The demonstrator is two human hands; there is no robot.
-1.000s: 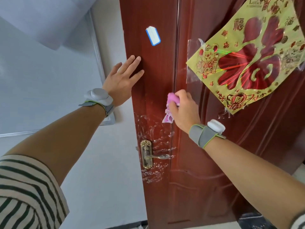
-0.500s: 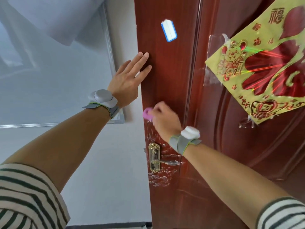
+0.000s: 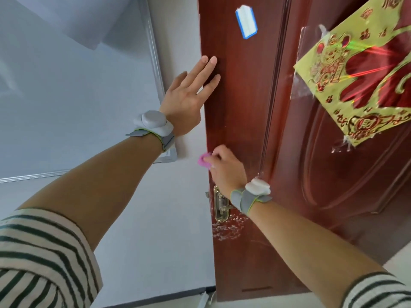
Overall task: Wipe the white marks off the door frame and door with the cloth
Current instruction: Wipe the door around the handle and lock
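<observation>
Cloth (image 3: 203, 160), pink and bunched small, sits at the left edge of the door frame (image 3: 235, 121), about halfway down the visible stretch, with most of what we can see of it poking past that edge over the pale wall (image 3: 169, 218). Our right hand (image 3: 226, 172) holds it with the fingers curled tight round it, knuckles towards us, pressing it to the wood. Just below the right wrist is the brass handle plate (image 3: 220, 204), so there is little room downward; to the left there is only wall, and upward a bare run of frame reaches our left hand (image 3: 185, 101). That hand lies with fingers straight and slightly spread, the fingertips flat on the frame's left edge and the palm off over the wall. White marks (image 3: 226, 230) speckle the frame around and under the handle plate. Higher up, a white label with a blue border (image 3: 245, 21) is stuck near the frame's top. Right of a vertical seam is the panelled door (image 3: 333, 207), glossy red-brown, carrying a gold and red paper decoration (image 3: 360, 81) taped at its corners. Far left, a pale framed board (image 3: 66, 107) hangs on the wall. Both wrists wear grey bands, and striped sleeves show at the bottom corners.
</observation>
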